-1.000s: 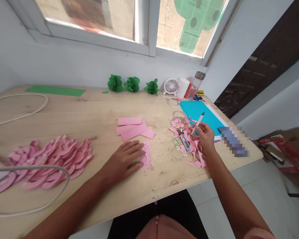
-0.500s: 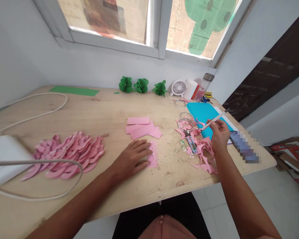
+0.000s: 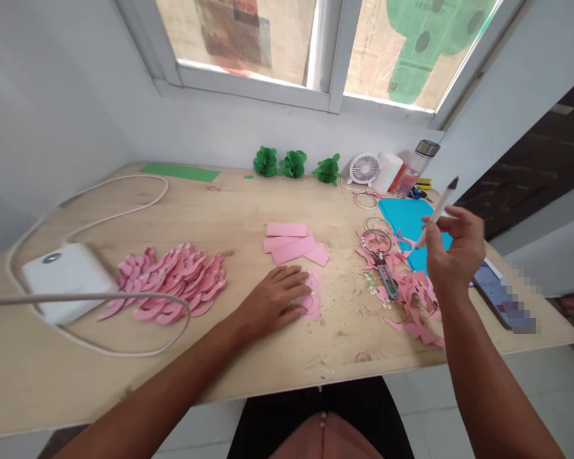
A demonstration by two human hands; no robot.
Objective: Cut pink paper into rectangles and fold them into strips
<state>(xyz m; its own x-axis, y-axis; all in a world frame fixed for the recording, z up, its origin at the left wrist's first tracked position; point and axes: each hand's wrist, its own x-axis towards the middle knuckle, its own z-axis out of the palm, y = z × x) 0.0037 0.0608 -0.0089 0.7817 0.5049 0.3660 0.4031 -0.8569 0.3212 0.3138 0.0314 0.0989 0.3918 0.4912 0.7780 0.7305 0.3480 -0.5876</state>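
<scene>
My left hand (image 3: 280, 299) lies flat on the wooden table, its fingers apart, the tips resting on a small pink paper strip (image 3: 314, 290) with curved outlines on it. Raised above the right side, my right hand (image 3: 456, 245) pinches a slim white pencil (image 3: 439, 213), its dark pointed end up. Beyond the left hand lie several overlapping plain pink paper rectangles (image 3: 289, 245). Below and left of the right hand, scissors (image 3: 386, 277) with grey-blue handles rest among pink paper scraps (image 3: 418, 303).
At left sit a pile of pink cut-outs (image 3: 176, 284), a white device (image 3: 67, 280) and its looping cable (image 3: 110, 178). Green paper balls (image 3: 294, 164), a small fan (image 3: 364, 169) and a bottle (image 3: 417, 167) line the back. Blue sheets (image 3: 406, 217) and a phone (image 3: 495, 293) are right.
My right hand has lifted, and the pencil has tilted from slanting right to nearly upright. My left hand stays on the pink strip. The whole view has shifted slightly.
</scene>
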